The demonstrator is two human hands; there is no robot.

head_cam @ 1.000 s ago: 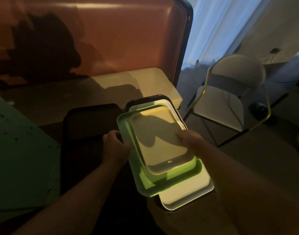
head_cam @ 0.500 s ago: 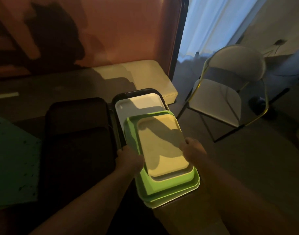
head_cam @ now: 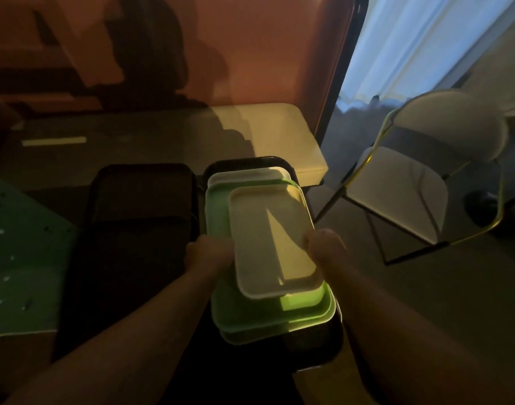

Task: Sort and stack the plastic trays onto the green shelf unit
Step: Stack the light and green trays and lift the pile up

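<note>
Stack: four trays nested one on another, near the right edge of the dark surface that carries them.
Top tray: small cream tray (head_cam: 272, 241), lying slightly askew in the tray beneath it.
Second tray: green tray (head_cam: 247, 309), larger, its rim showing to the left of and nearer than the cream tray.
Third tray: white tray (head_cam: 244, 174), visible mainly at the far end and as a thin edge at the near end.
Bottom tray: black tray (head_cam: 247, 163), its rim showing at the far end of the stack.
Left hand (head_cam: 208, 254): closed over the left rim of the stack, fingers wrapped on the green tray's edge, touching the cream tray's left side.
Right hand (head_cam: 325, 244): curled against the right side of the stack at the cream tray's rim; which tray the fingers clasp cannot be told.
Neighbouring trays: dark trays (head_cam: 139, 211), just left of the stack.
Green shelf unit (head_cam: 22, 258): perforated green panel at the left edge of view, apart from the stack.
Chair (head_cam: 420, 182): white seat, thin frame, on the floor to the right.
</note>
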